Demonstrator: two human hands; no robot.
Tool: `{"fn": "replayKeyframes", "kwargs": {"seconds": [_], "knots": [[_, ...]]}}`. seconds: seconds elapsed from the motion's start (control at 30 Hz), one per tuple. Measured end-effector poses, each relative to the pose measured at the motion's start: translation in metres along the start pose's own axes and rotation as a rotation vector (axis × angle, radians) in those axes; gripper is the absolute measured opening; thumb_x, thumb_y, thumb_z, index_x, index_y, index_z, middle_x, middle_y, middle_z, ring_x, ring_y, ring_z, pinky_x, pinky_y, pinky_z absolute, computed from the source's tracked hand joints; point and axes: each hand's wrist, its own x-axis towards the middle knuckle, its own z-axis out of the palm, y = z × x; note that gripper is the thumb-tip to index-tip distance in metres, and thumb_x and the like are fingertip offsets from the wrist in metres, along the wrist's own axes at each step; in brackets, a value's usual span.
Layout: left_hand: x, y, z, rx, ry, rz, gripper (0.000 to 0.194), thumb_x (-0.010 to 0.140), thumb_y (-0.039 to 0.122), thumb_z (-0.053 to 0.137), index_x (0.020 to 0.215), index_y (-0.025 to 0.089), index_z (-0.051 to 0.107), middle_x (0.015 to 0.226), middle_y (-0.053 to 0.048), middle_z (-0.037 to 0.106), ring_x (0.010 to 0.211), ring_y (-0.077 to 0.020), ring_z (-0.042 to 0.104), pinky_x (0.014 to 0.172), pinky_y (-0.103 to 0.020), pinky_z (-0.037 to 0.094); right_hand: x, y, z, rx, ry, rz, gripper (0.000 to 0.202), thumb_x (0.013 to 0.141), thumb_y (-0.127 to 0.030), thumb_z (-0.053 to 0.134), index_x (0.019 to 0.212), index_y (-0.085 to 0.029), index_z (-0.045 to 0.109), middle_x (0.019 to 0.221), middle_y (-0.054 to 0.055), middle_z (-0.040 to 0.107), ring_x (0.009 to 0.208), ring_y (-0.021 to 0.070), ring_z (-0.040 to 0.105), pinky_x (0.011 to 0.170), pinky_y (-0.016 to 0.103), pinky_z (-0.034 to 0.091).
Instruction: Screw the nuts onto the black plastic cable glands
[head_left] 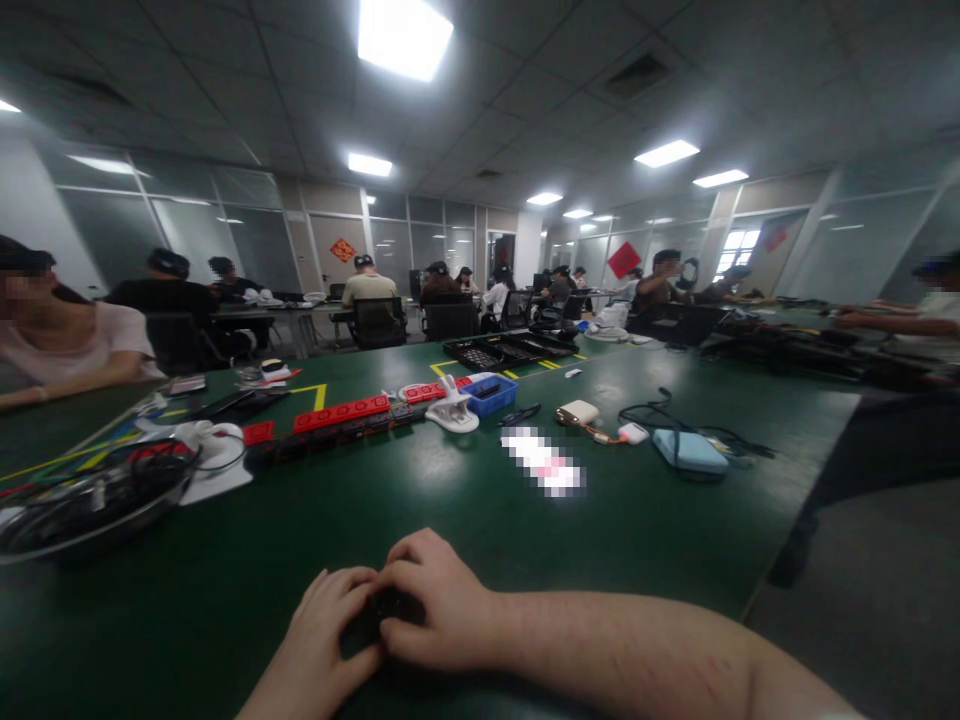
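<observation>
Low in the head view, my left hand (326, 635) and my right hand (435, 605) meet over the green table (450, 490). Their fingertips touch or nearly touch. The fingers of both hands are curled around a small dark thing (397, 603), mostly covered by them and too dark to name. My right forearm reaches in from the lower right. Beyond the hands lies a flat white and pink item (544, 460), blurred out by pixels.
Red power strips (341, 412), a white clip (452, 408) and a blue basket (491, 395) stand mid-table. On the right lie a cream device (577, 412), a light blue case (690, 453) and cables. A bowl of cables (97, 500) sits left. Several people sit around the room.
</observation>
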Motion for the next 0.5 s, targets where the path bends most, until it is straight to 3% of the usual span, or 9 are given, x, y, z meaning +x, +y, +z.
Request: {"fn": "replayKeyframes", "kwargs": {"seconds": [0.2,0.5], "knots": [[0.0,-0.015,0.008,0.065,-0.014,0.002,0.035,0.069,0.033,0.054,0.105,0.033,0.056,0.112,-0.001,0.055,0.108,-0.0272,0.047,0.098,-0.054,0.024,0.001,0.007,0.005,-0.034,0.014,-0.098,0.034,0.069,-0.029,0.053,0.102,-0.022,0.053,0.101,0.003,0.049,0.094,0.016,0.044,0.084,0.028,0.035],[-0.001,-0.019,0.008,0.118,0.026,0.034,0.034,0.068,0.034,0.057,0.102,0.033,0.058,0.11,0.0,0.057,0.105,-0.0259,0.05,0.098,-0.052,0.027,0.0,0.007,0.003,-0.015,0.002,-0.148,0.028,0.07,-0.029,0.054,0.097,-0.023,0.056,0.105,0.002,0.048,0.099,0.0154,0.044,0.088,0.03,0.032]]}}
